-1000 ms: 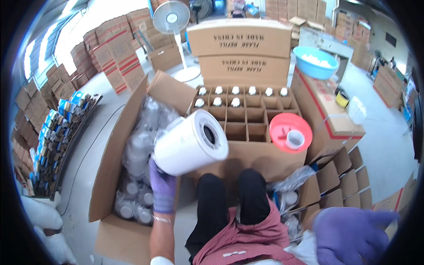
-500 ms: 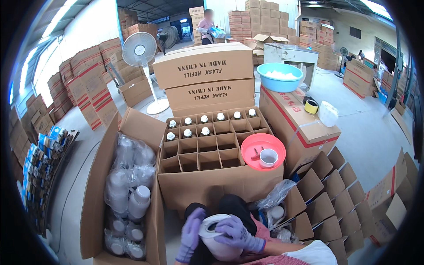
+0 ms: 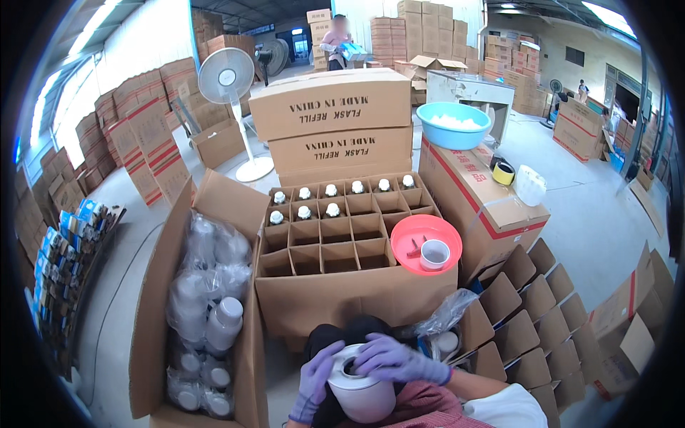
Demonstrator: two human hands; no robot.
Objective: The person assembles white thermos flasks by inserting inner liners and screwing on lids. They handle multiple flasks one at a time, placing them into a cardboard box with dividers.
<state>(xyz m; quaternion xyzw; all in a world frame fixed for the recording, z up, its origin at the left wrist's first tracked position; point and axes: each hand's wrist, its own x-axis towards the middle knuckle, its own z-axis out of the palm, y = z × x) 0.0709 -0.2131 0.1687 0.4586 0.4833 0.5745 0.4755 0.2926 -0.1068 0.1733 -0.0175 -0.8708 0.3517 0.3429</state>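
Observation:
A white, rounded flask body [image 3: 364,401] with a dark round opening in its top stands nearly upright at my lap. My left hand [image 3: 317,379], in a purple glove, grips it at the left of the rim. My right hand [image 3: 396,358], gloved alike, is closed over the right side of the rim, its fingertips at the opening. Whether those fingertips pinch something small I cannot make out. Just ahead stands a divided carton [image 3: 357,296], where several white-topped bottles [image 3: 332,210] sit in the far cells.
At left, an open carton [image 3: 146,349] holds plastic-wrapped white bottles [image 3: 225,324]. A pink basin [image 3: 446,265] with a white cup [image 3: 434,254] rests on the divided carton's right corner. Cardboard dividers [image 3: 531,332] spread at right. A blue basin [image 3: 451,135] and tape roll [image 3: 503,172] sit on a box.
The flask body has turned more upright, showing more of its side. My left hand has moved from beside it onto the rim, while my right hand has shifted slightly up and right.

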